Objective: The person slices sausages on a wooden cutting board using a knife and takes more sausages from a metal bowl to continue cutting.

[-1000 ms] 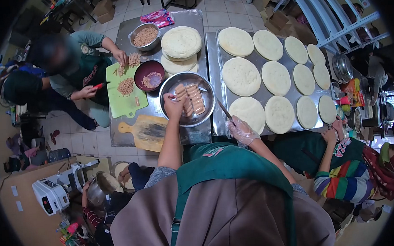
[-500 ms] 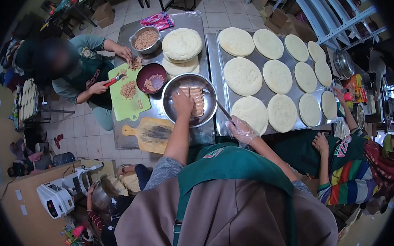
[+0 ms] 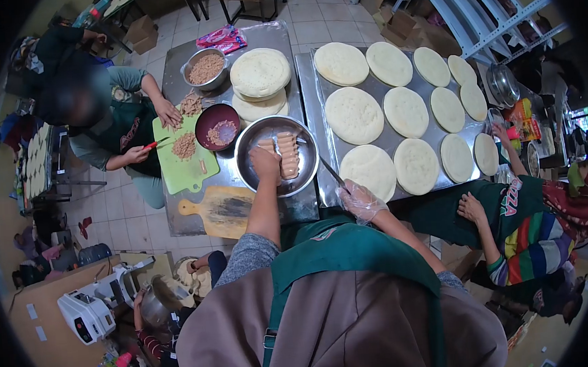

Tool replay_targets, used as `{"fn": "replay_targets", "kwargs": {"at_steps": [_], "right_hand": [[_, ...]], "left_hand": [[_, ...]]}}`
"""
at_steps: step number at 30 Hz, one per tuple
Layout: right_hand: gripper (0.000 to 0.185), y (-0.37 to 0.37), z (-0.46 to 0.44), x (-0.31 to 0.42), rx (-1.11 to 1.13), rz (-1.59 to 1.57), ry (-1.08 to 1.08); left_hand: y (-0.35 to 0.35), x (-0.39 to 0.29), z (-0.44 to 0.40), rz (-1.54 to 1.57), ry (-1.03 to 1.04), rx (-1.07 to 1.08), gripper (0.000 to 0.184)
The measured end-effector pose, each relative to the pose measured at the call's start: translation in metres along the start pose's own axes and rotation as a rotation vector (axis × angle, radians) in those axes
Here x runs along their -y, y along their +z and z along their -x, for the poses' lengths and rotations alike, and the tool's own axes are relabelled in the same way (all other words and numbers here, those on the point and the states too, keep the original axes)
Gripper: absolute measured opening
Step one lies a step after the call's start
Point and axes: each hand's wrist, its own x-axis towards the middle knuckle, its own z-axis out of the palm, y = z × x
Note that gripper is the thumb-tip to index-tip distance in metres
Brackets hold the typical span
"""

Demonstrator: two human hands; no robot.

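In the steel bowl [image 3: 244, 176], pinkish sausages [image 3: 288, 158] lie side by side in a row. My left hand [image 3: 266, 164], bare, reaches into the bowl with its fingers curled over the sausages at the left end of that row. My right hand [image 3: 362, 201] wears a clear plastic glove and is closed around the handle of a knife [image 3: 331, 171]. The knife slants across the bowl's right rim, its tip toward the bowl. My left fingertips are partly hidden by the back of the hand.
A wooden board [image 3: 222, 211] and a green cutting board [image 3: 184, 171] lie left, beside a maroon bowl [image 3: 204, 130]. A co-worker's hand [image 3: 137, 156] holds a red-handled knife. Stacked round flatbreads [image 3: 260, 71] stand behind; more flatbreads [image 3: 355, 116] cover the right tray. Another person stands right.
The knife has drawn back from over the bowl toward its right rim. My left hand stays on the sausages. The co-worker's knife has moved away from the chopped pieces. The view has shifted slightly.
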Motion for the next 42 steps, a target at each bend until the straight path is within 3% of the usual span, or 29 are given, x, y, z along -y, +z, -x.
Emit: {"fn": "replay_targets", "kwargs": {"at_steps": [8,11,14,17,21,22,25,42], "right_hand": [[0.038,-0.001,-0.001,0.007,0.056,0.016,0.008],[0.038,0.0,0.0,0.003,0.041,0.018,0.018],[0.038,0.0,-0.001,0.001,0.036,0.015,0.019],[0.038,0.001,-0.003,-0.001,0.033,0.02,0.009],[0.037,0.002,-0.009,-0.004,0.069,-0.013,0.007],[0.037,0.001,-0.01,-0.002,0.064,-0.01,0.001],[0.037,-0.002,-0.006,0.004,0.045,0.004,-0.005],[0.037,-0.002,-0.013,-0.011,0.031,0.046,-0.1]], "left_hand": [[-0.019,-0.001,-0.003,0.158,-0.082,0.123,0.051],[-0.026,-0.006,0.003,0.172,-0.076,0.075,0.052],[-0.04,-0.006,0.009,0.27,-0.084,0.05,0.059],[-0.042,-0.003,0.028,0.118,-0.191,0.086,0.074],[-0.032,-0.011,0.053,-0.1,-0.108,0.157,0.074],[-0.027,-0.012,0.053,-0.11,-0.079,0.092,0.066],[-0.024,-0.016,0.048,-0.156,-0.051,0.092,0.064],[-0.012,-0.004,0.044,0.01,0.025,0.047,0.063]]}}
